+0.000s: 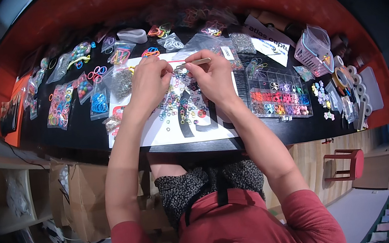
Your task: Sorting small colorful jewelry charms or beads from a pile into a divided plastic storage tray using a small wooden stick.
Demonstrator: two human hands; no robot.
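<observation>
My right hand (211,77) pinches a slim metal tool (197,62), perhaps tweezers or pliers, its tip pointing left. Opposite it, my left hand (151,83) has thumb and forefinger brought together close to that tip, at some small metallic pieces (178,71); whether it grips one cannot be made out. Beneath both hands lies a white printed sheet (152,134), strewn with many small coloured rings (167,106). A clear bag of small metal rings (122,84) rests just left of my left hand. The fingertips are partly hidden by the hands.
To the right stand a clear compartment box (280,96) of coloured pieces, a pink plastic basket (315,52) and rolls of tape (340,78). Bags of coloured rings (59,107) and beads (84,87) lie left. A white band roll (132,36) sits behind. Red padding (371,48) edges the black table.
</observation>
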